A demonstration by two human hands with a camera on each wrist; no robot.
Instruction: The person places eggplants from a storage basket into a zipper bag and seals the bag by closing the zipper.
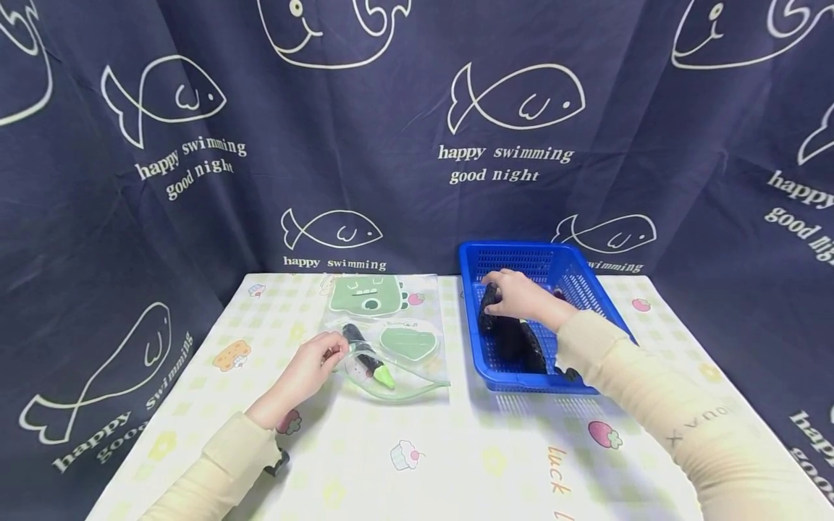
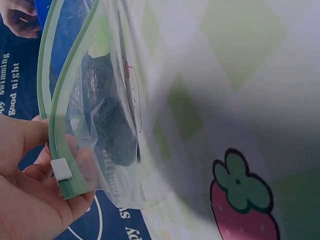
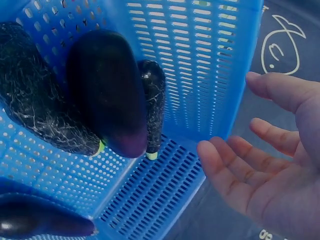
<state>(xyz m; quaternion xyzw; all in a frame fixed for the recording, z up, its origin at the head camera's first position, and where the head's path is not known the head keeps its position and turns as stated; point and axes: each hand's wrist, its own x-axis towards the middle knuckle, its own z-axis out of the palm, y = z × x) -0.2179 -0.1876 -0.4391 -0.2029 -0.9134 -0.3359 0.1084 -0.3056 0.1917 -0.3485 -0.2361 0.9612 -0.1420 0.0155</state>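
My left hand (image 1: 319, 359) pinches the green zip edge of a clear bag (image 2: 75, 165), with thumb and fingers close to its white slider (image 2: 61, 169). Inside lies a long, dark, cucumber-shaped piece (image 1: 361, 349) with a bright green tip. Over the blue basket (image 1: 474, 340), my right hand (image 1: 521, 295) has its fingers spread with nothing between them. In the right wrist view, the basket holds a smooth purple-black eggplant (image 3: 107, 92), a wrinkled dark piece (image 3: 42, 95) with a light green tip and a slimmer one (image 3: 154, 105). Another glossy dark piece (image 3: 40, 217) lies apart from them.
The bag lies on a checked, fruit-printed tablecloth (image 1: 469, 463), left of the basket. Its mouth gapes toward the near side. Green cartoon prints (image 1: 407, 342) show on the bag. A dark blue curtain (image 1: 404, 145) with fish drawings hangs behind and beside the table.
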